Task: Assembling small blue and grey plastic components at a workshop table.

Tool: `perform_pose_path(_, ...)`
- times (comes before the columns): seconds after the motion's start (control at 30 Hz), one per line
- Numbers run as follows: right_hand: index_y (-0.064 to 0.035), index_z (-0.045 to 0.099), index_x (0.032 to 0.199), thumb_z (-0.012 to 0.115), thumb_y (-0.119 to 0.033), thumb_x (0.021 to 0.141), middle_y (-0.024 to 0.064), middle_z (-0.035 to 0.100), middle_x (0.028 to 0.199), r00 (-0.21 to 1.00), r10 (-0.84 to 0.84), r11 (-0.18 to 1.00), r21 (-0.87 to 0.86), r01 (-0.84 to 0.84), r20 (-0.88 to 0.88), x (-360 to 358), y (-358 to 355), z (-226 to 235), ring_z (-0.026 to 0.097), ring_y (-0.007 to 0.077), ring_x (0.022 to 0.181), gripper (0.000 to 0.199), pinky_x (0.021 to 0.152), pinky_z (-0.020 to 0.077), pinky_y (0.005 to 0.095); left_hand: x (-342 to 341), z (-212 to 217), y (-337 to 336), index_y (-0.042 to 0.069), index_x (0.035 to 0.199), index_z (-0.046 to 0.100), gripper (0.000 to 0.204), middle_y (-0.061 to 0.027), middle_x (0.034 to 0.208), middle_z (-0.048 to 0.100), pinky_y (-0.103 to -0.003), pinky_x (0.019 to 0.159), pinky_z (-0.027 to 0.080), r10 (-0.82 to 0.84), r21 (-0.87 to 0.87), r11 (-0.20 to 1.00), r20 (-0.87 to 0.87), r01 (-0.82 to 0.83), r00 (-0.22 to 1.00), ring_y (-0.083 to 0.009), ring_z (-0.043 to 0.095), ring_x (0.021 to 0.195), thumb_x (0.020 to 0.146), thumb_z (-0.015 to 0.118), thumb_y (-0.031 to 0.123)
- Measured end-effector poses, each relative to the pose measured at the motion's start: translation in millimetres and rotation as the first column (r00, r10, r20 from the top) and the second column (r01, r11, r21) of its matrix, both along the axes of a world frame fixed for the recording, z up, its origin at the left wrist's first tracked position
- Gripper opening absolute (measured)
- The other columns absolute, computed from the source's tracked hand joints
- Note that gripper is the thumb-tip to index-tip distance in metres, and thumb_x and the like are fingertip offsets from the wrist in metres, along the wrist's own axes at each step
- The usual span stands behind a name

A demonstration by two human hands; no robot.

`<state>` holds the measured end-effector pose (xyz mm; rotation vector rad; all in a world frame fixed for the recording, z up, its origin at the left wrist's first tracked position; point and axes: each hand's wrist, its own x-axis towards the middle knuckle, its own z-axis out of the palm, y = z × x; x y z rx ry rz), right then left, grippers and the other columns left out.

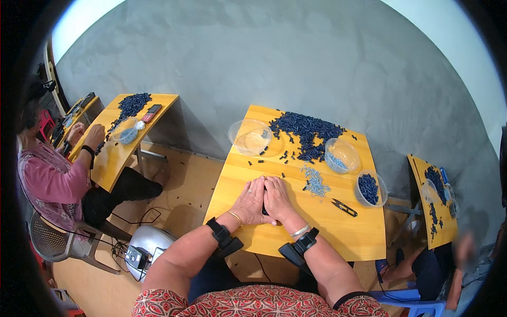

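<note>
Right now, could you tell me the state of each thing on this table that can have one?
Left hand: flat on the table, beside the right.
Right hand: resting on the table, whether it holds anything is hidden.
Large clear bowl: upright, nearly empty.
Small clear bowl: upright, some pale pieces.
Clear cup: upright, holds dark pieces.
Snips: lying flat, untouched.

Grey plaster wall point(296, 58) behind; pale wooden floor point(179, 185). Three yellow wooden tables point(327, 232); grey plastic chair point(55, 243) left, blue stool point(406, 301) right.

Both hands point(264, 201) are rested together on the counter point(338, 232), near its front edge. A pile of small parts point(306, 129) is heaped behind them, between two bowls point(250, 136); snips point(344, 207) are laid to their right.
</note>
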<state>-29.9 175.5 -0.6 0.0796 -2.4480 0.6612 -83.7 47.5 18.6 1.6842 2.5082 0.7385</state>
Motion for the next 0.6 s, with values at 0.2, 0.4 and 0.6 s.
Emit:
perform_pose_path(0.2, -0.0040, 0.050, 0.100, 0.046, -0.014, 0.079, 0.0123, 0.052, 0.104, 0.994, -0.079, 0.995, 0.069, 0.074, 0.075, 2, -2, 9, 0.043, 0.0318, 0.102, 0.023, 0.090, 0.0283, 0.0471, -4, -3, -2, -0.009, 0.132, 0.003, 0.131, -0.0274, 0.135, 0.021, -0.044, 0.106, 0.014, -0.003, -0.043, 0.999, 0.047, 0.005, 0.999, -0.0375, 0.018, 0.129, 0.047, 0.071, 0.065)
perform_pose_path(0.4, -0.0095, 0.049, 0.108, 0.045, -0.024, 0.083, 0.0099, 0.051, 0.112, 0.992, -0.117, 0.992, 0.058, 0.114, 0.052, -4, 8, 12, 0.038, 0.0320, 0.114, 0.029, 0.094, 0.0225, 0.0530, -23, -6, -7, -0.010, 0.132, 0.004, 0.118, -0.0298, 0.136, 0.017, -0.047, 0.106, 0.014, 0.136, 0.246, 0.952, 0.196, -0.183, 0.971, -0.0386, 0.016, 0.130, 0.062, 0.061, 0.065)
perform_pose_path(0.6, -0.0046, 0.045, 0.115, 0.043, -0.025, 0.086, 0.0139, 0.046, 0.119, 0.987, -0.136, 0.989, 0.066, 0.130, 0.091, -32, 36, 16, 0.036, 0.0361, 0.117, 0.036, 0.097, 0.0218, 0.0521, -76, -12, -6, -0.012, 0.132, 0.011, 0.105, -0.0290, 0.137, 0.018, -0.048, 0.105, 0.012, 0.410, 0.102, 0.904, 0.056, -0.414, 0.910, -0.0389, 0.016, 0.129, 0.073, 0.043, 0.069)
